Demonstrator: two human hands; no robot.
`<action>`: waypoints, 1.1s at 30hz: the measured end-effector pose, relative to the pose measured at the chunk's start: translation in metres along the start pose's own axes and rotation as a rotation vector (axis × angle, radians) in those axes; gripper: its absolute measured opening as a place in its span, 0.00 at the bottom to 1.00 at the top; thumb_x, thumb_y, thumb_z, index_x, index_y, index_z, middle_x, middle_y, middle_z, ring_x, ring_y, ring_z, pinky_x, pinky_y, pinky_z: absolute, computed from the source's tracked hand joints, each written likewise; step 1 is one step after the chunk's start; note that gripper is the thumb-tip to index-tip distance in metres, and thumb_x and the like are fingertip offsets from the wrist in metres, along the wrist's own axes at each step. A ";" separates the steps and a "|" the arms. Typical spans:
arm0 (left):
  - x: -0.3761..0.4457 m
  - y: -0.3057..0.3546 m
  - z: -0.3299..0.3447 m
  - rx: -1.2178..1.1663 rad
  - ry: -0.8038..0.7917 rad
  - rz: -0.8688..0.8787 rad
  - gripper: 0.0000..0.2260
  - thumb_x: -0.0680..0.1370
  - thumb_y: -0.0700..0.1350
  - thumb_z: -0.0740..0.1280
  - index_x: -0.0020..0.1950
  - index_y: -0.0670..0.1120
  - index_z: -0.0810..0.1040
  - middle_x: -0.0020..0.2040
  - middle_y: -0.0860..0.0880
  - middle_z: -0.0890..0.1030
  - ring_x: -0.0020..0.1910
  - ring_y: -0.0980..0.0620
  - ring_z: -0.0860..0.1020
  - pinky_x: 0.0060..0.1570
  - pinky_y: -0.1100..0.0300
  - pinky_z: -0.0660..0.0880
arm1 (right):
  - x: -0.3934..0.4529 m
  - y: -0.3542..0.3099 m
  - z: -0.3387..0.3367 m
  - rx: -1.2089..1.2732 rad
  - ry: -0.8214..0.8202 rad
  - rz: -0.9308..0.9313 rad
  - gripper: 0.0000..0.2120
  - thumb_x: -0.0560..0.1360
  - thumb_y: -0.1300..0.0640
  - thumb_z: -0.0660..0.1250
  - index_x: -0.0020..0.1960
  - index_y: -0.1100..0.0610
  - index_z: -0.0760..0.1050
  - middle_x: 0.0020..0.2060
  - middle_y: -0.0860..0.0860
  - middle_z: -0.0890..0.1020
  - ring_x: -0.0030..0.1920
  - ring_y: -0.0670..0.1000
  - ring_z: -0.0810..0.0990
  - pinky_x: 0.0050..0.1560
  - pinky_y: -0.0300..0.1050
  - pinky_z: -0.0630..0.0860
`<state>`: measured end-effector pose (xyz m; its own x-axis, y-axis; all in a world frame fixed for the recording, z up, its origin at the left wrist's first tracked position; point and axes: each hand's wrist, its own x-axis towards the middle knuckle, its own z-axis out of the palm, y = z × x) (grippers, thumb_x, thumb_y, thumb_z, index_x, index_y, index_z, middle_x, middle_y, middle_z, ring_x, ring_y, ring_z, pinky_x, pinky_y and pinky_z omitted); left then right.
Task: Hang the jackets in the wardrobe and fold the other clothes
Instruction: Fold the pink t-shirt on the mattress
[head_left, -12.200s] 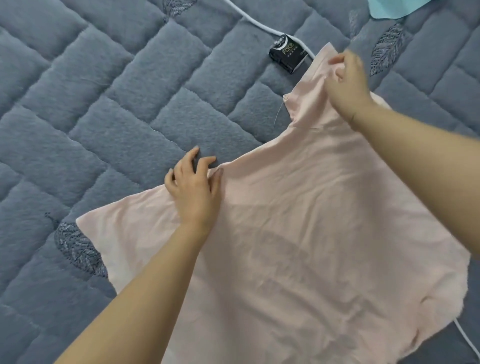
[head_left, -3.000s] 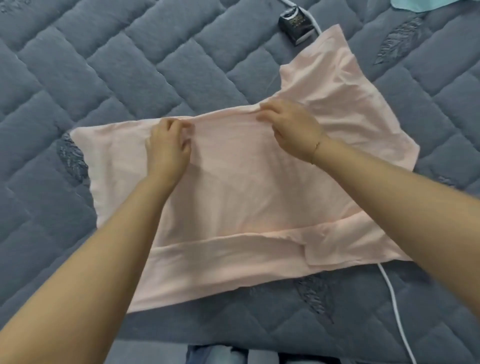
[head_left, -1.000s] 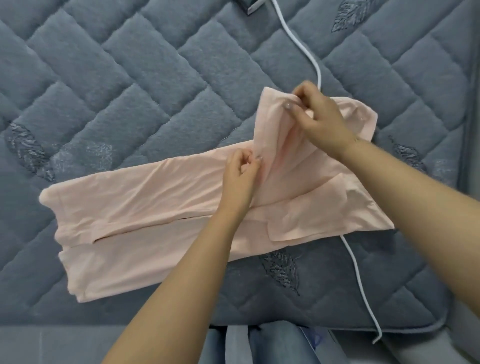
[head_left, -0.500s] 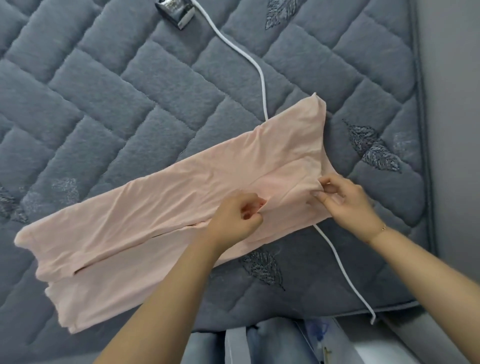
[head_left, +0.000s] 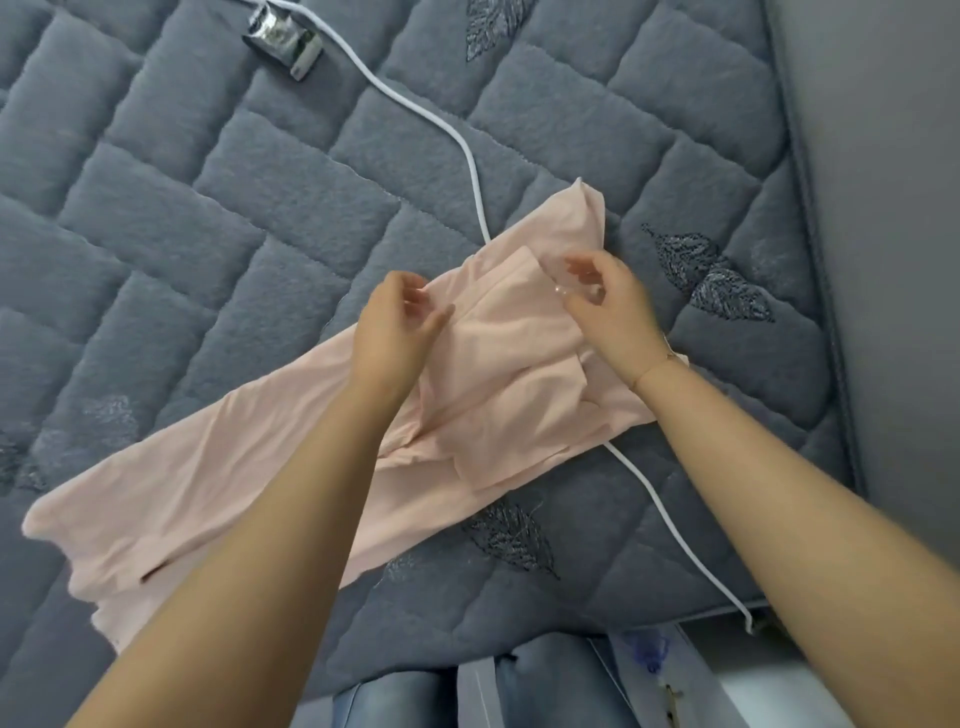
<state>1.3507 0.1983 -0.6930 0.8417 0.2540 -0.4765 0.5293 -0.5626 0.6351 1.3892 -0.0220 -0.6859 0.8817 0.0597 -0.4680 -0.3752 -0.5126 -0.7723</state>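
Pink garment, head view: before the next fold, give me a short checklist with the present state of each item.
1. Pink garment lies on the quilted bed cover, folded into a long strip: ok.
2. Right end lies flat: not ok, flaps are bunched and overlapping between the hands.
3. Left hand grips the cloth: cannot tell, its fingers are curled just above the fabric.
4. Right hand grips the cloth: cannot tell, its fingertips are blurred.
5. White cable is clear of the fold: not ok, it passes under the garment's right end.
6. Small dark box is apart from the garment: ok.
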 end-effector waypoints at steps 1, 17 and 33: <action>0.002 0.005 0.002 0.105 0.019 0.065 0.14 0.76 0.47 0.71 0.59 0.46 0.74 0.56 0.49 0.77 0.55 0.50 0.75 0.56 0.53 0.72 | -0.010 0.004 -0.007 0.054 0.070 0.013 0.14 0.76 0.66 0.66 0.62 0.60 0.75 0.59 0.54 0.78 0.57 0.48 0.76 0.59 0.36 0.72; 0.089 0.105 0.077 0.234 -0.063 0.161 0.09 0.78 0.52 0.67 0.40 0.49 0.78 0.35 0.54 0.75 0.41 0.51 0.74 0.43 0.59 0.69 | -0.106 0.124 -0.027 0.485 0.494 0.410 0.07 0.76 0.62 0.70 0.53 0.56 0.77 0.42 0.54 0.81 0.41 0.49 0.79 0.43 0.43 0.79; 0.080 0.128 0.073 -0.057 -0.268 0.063 0.12 0.79 0.50 0.67 0.41 0.45 0.72 0.37 0.46 0.68 0.36 0.51 0.66 0.38 0.58 0.65 | -0.075 0.134 -0.049 0.566 0.259 0.377 0.18 0.71 0.64 0.75 0.58 0.56 0.74 0.47 0.58 0.85 0.39 0.42 0.81 0.45 0.42 0.81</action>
<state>1.4780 0.0893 -0.6946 0.8188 -0.0009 -0.5740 0.4889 -0.5231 0.6981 1.2869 -0.1368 -0.7331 0.6761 -0.2747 -0.6837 -0.6958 0.0674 -0.7151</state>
